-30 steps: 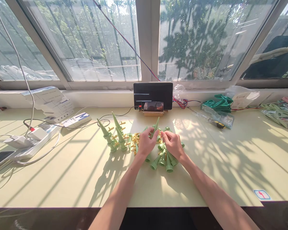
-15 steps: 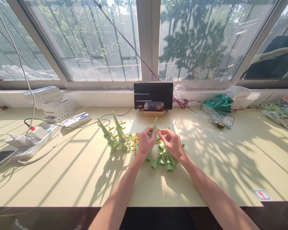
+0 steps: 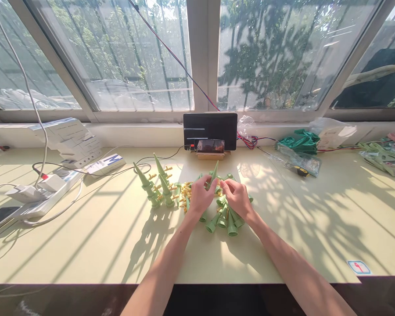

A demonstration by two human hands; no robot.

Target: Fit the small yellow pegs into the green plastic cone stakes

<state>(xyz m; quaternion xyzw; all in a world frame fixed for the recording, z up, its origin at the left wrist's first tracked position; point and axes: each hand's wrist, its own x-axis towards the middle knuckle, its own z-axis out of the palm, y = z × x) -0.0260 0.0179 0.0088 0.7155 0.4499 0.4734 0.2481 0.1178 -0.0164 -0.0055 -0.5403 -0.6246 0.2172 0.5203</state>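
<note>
Spike (image 3: 214,171), green, slender, tapering, tip-up

Right side: the counter (image 3: 292,219) is lying open beyond the right hand (image 3: 237,197), offering a low passage; farther back, a plastic bag (image 3: 311,164) and a green bundle (image 3: 299,141) are blocking the rear strip.
Left side: upright green cones (image 3: 167,193) are standing near the left hand (image 3: 200,195), barring a low crossing; open surface is stretching in front of them. Farther left, a power strip (image 3: 49,199) and loose cables are obstructing.
Centre: loose green cones (image 3: 222,219) are crowding beneath the right hand; a held cone (image 3: 213,172) is rising between the hands, narrowing the gap.
Rear: a phone (image 3: 210,145) and a tablet (image 3: 213,125) are closing the way windowward.
</note>
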